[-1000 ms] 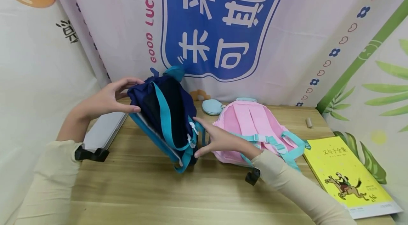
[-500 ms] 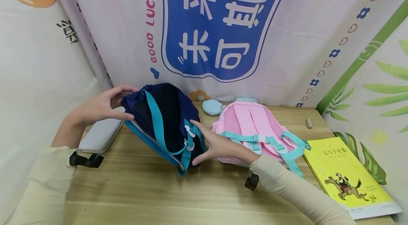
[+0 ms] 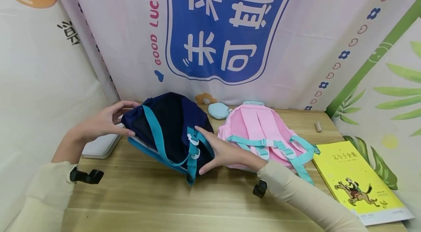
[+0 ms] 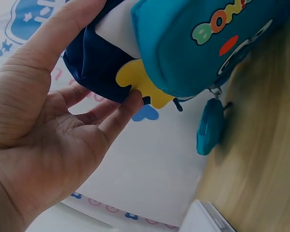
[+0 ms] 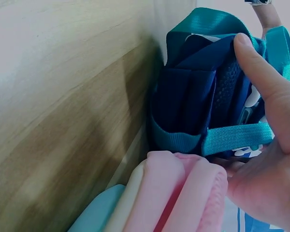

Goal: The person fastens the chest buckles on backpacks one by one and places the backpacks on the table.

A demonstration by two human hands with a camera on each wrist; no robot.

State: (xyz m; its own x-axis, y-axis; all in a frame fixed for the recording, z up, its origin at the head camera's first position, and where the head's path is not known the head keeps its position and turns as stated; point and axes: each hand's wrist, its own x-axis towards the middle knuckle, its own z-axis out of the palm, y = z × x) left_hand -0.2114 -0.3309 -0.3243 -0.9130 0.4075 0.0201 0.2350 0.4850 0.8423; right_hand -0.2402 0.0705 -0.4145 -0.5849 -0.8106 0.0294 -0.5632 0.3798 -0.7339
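Observation:
A navy backpack point(image 3: 169, 126) with teal straps lies tilted on the wooden table, its dark back panel facing up. My left hand point(image 3: 98, 122) grips its left end, thumb on the near side and fingers behind. At the other end my right hand point(image 3: 227, 149) holds it by the strap side, thumb and fingers spread around it. In the left wrist view the teal front pocket point(image 4: 179, 53) shows cartoon lettering, and a small teal pouch point(image 4: 210, 125) dangles from it. The right wrist view shows the navy end point(image 5: 183, 101) with teal webbing beside my thumb.
A pink backpack point(image 3: 243, 122) with mint straps lies just right of my right hand, a pale blue round pouch point(image 3: 218, 110) behind it. A white case point(image 3: 102, 147) sits under my left wrist. At right are a yellow book point(image 3: 353, 170) and a small brownish cylinder point(image 3: 318, 126).
The navy backpack has come down and tipped flatter onto the table, its top shifting left and toward me. My left hand has lowered with it; the right hand has moved little.

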